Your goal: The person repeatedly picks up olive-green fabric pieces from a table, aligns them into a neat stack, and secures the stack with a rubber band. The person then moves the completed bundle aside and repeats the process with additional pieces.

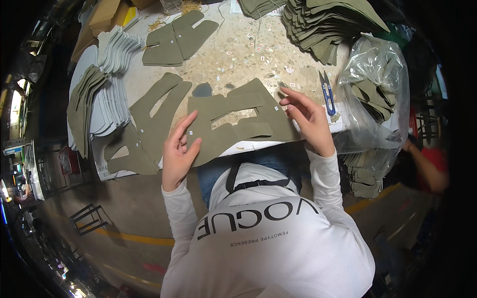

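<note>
Illumination is bright across the tabletop (226, 72); the floor (136, 206) is dim. The clear plastic bag (370, 57) shows specular glare. Overexposed spots occupy the left rim. Fisheye distortion bends peripheral edges; outer areas are blurred, corners black.

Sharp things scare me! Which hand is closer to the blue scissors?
Right. The right hand is just left of the blue scissors, not touching; the left hand is much farther left.
</note>
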